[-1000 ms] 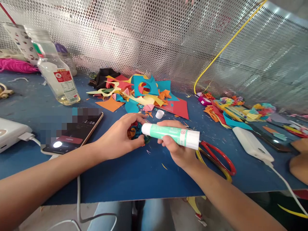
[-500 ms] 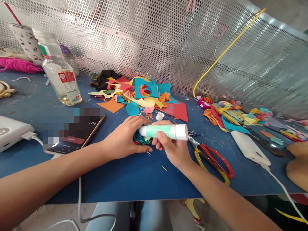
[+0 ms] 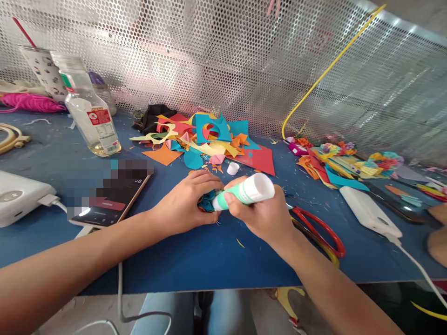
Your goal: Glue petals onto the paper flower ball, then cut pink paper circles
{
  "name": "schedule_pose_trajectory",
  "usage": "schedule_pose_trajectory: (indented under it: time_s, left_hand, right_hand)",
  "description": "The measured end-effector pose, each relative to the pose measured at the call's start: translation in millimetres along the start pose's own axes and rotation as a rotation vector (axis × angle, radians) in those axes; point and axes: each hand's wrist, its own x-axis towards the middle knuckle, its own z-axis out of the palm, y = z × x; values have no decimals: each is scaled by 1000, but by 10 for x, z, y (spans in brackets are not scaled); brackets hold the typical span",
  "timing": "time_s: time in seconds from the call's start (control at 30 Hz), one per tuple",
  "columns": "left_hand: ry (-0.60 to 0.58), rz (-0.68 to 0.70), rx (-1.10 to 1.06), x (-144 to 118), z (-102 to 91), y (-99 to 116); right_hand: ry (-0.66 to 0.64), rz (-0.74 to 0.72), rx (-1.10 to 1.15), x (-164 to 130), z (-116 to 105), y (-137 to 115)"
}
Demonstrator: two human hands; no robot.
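My right hand (image 3: 267, 216) grips a white and green glue stick (image 3: 246, 190), its wide base raised toward me and to the right. The stick's far end meets a crumpled blue paper piece (image 3: 206, 202), with some other colours showing at its edge. Around that paper piece curl the fingers of my left hand (image 3: 190, 197), on the table just left of the glue stick; much of the piece is hidden by them. A small white cap (image 3: 233, 168) stands on the table beyond my hands. Scissors (image 3: 319, 232) with red and yellow handles lie partly behind my right wrist.
Coloured paper scraps (image 3: 209, 139) are heaped ahead, before a perforated metal panel (image 3: 216, 56). At left stand a glass bottle (image 3: 94, 116), a phone (image 3: 115, 195) and a white power bank (image 3: 23, 197). Another power bank (image 3: 368, 211) lies right, near another person's hand (image 3: 438, 237).
The glue stick has tilted from nearly level to slanting, its base now higher and nearer. My right hand has turned with it. The camera view has shifted slightly.
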Motion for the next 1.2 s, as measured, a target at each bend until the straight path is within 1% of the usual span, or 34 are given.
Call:
schedule_pose_trajectory:
  time_s: [0.07,0.13,0.23,0.3,0.37,0.47,0.53,0.6,0.67,0.73,0.83,0.9,0.97,1.03,1.17,1.2]
  left_hand:
    - [1,-22,-10,-1,-3,4]
    - [9,-56,-20,2,-4,9]
    - [21,-111,-43,12,-6,16]
    - [18,-141,-66,16,-10,18]
    - [22,-164,-82,16,-15,17]
    - [36,-169,-85,8,-17,8]
    - [31,-139,-74,2,-15,-1]
    - [11,-96,-62,-1,-12,-10]
    - [-12,-67,-51,-2,-12,-15]
    - [-31,-60,-38,0,-13,-14]
    - [-49,-49,-26,4,-14,-7]
    - [-42,-33,-26,4,-10,-3]
    - [-26,-27,-25,3,-5,-1]
    - [-20,-42,-26,3,-4,-1]
    - [-26,-82,-59,6,-18,-2]
    - [-25,-93,-68,6,-22,-2]
  right_hand:
    - [44,-80,-92,-33,-3,11]
    - [22,-131,-104,-54,-6,16]
    - [-22,-166,-31,-70,-5,9]
    - [-40,-151,58,-76,9,7]
    - [-66,-66,192,-81,37,26]
    - [-136,190,482,-77,96,96]
    - [-184,342,664,-57,131,142]
    - [-227,419,761,-22,145,158]
    - [-241,426,744,20,128,134]
    - [-246,394,651,52,85,84]
    - [-218,286,405,51,8,18]
    - [-139,179,207,19,-26,10]
    - [-59,73,59,-23,-40,28]
    - [-29,-15,1,-59,-38,49]
    - [-9,-233,-37,-89,-4,49]
    - [-10,-255,-34,-91,8,45]
